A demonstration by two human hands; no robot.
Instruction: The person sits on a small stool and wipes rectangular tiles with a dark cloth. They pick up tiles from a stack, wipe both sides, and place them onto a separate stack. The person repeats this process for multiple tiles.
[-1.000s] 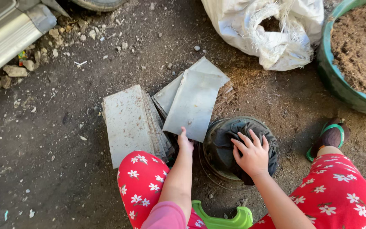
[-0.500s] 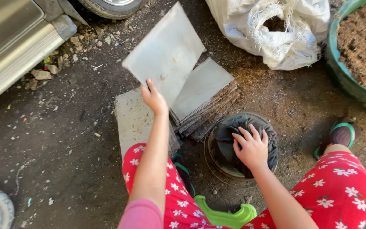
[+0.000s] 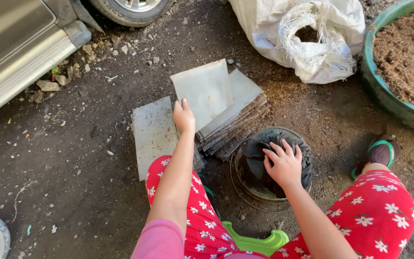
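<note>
A white woven sack (image 3: 307, 36) slumps at the far side, a green tub of brown soil (image 3: 401, 62) to its right. A vehicle's silver body (image 3: 15, 48) and tyre (image 3: 130, 9) stand far left.

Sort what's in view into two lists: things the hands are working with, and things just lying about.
In hand:
- left hand holding the top grey sheet by its edge
- stack of sheets beneath it
- right hand pressing the dark cloth in the round pot

Lying about:
- white sack
- green tub of soil
- lone sheet
- car tyre
</note>
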